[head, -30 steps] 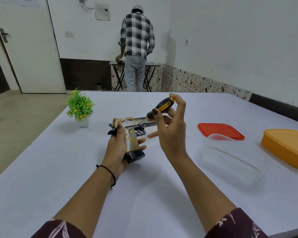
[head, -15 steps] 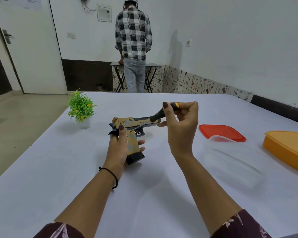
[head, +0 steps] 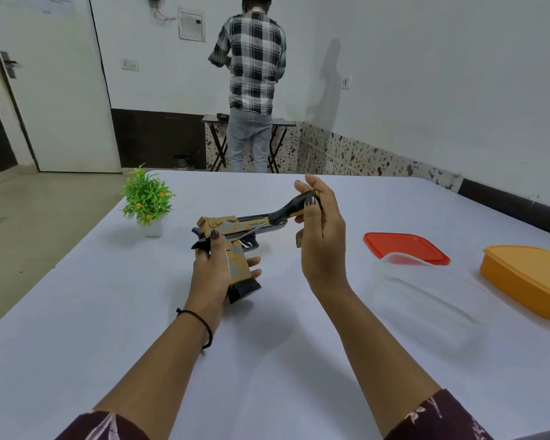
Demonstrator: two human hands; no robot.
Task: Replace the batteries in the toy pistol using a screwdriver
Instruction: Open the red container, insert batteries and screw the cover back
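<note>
A tan and black toy pistol [head: 235, 230] is held just above the white table [head: 267, 360], its barrel pointing right and its grip downward. My left hand [head: 213, 271] grips the pistol's handle from the left side. My right hand [head: 321, 236] pinches the black and yellow handle of a screwdriver [head: 288, 211] between thumb and fingers. The metal shaft slants down to the left and its tip touches the pistol near the top of the grip, above the trigger guard.
A small green potted plant [head: 146, 201] stands at the table's far left. To the right lie a red lid [head: 405, 247], a clear plastic container [head: 426, 300] and an orange lidded box [head: 527, 277]. A person in a checked shirt [head: 251, 65] stands at a far side table.
My right hand has turned on the screwdriver handle, re-gripping it with the fingers more upright. The left hand still holds the pistol in the same spot.
</note>
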